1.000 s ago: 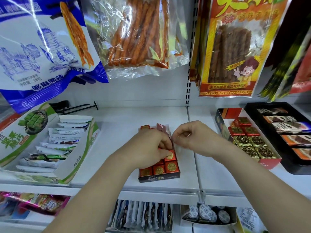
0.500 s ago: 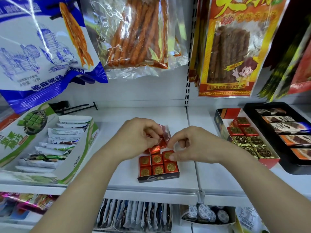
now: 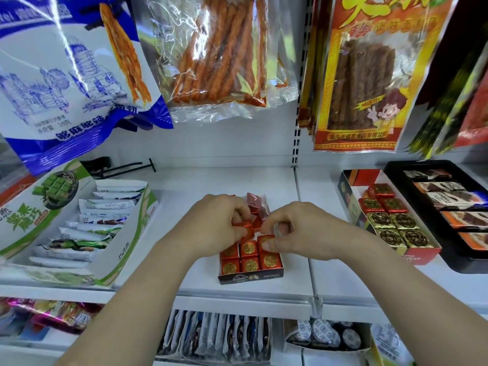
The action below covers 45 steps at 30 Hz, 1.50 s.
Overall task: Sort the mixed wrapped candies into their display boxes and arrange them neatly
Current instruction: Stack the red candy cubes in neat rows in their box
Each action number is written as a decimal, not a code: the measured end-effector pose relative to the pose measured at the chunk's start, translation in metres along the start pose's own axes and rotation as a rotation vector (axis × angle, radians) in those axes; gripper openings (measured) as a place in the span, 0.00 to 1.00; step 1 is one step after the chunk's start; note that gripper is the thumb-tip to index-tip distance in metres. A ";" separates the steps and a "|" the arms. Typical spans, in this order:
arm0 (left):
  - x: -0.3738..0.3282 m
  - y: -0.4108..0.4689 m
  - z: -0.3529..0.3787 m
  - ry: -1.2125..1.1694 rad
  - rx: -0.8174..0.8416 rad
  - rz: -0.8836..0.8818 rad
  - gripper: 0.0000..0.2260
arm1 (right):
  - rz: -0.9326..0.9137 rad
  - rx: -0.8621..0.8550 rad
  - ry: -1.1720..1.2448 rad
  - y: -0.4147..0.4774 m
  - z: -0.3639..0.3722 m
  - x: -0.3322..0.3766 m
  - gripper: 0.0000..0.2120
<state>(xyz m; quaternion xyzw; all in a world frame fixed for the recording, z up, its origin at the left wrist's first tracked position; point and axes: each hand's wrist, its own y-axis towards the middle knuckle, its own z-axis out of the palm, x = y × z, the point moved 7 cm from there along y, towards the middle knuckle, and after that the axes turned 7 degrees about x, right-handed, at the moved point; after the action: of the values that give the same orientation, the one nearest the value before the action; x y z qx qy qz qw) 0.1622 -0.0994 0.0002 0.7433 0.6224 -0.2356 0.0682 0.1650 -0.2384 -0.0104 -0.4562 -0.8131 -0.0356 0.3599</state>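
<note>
The white shelf [image 3: 237, 180] carries a small dark display box [image 3: 250, 277] at its centre, set near the front edge. Red foil candies [image 3: 249, 264] fill the box's front rows in a flat grid; loose pink-red wrapped pieces [image 3: 254, 203] are piled at its rear. The left hand [image 3: 221, 223] is above the middle of the box, fingers curled, pinching one red candy [image 3: 244, 229] between thumb and fingertips. The right hand [image 3: 303, 231] is just beside it, fingers curled, with the thumb tip on a candy in the box's right column; it cannot be determined whether this hand grips anything. To the right stands a red box [image 3: 422, 257] holding red and gold candies [image 3: 404, 220], with a black tray [image 3: 390, 170] touching its far side. To the left sits a green-and-white carton [image 3: 132, 233] of white packets. Snack bags [image 3: 219, 54] hang above on the white back panel, and a slotted rail [image 3: 297, 128] divides that panel. A lower shelf [image 3: 237, 303] holds upright packets [image 3: 216, 336].
</note>
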 end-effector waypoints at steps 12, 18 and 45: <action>-0.003 -0.016 0.017 -0.211 0.340 -0.033 0.10 | -0.073 -0.045 -0.049 0.000 0.000 0.009 0.09; -0.001 -0.013 0.020 -0.136 0.287 -0.008 0.05 | -0.080 -0.029 -0.101 0.002 0.003 0.008 0.13; 0.026 -0.006 -0.018 -0.069 -0.126 -0.106 0.03 | -0.018 -0.346 -0.037 0.007 -0.016 0.000 0.07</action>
<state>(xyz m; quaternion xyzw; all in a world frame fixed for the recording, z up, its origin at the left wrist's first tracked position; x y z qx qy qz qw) 0.1642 -0.0676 0.0061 0.6950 0.6717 -0.2246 0.1236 0.1791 -0.2410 -0.0007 -0.5045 -0.8054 -0.1701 0.2606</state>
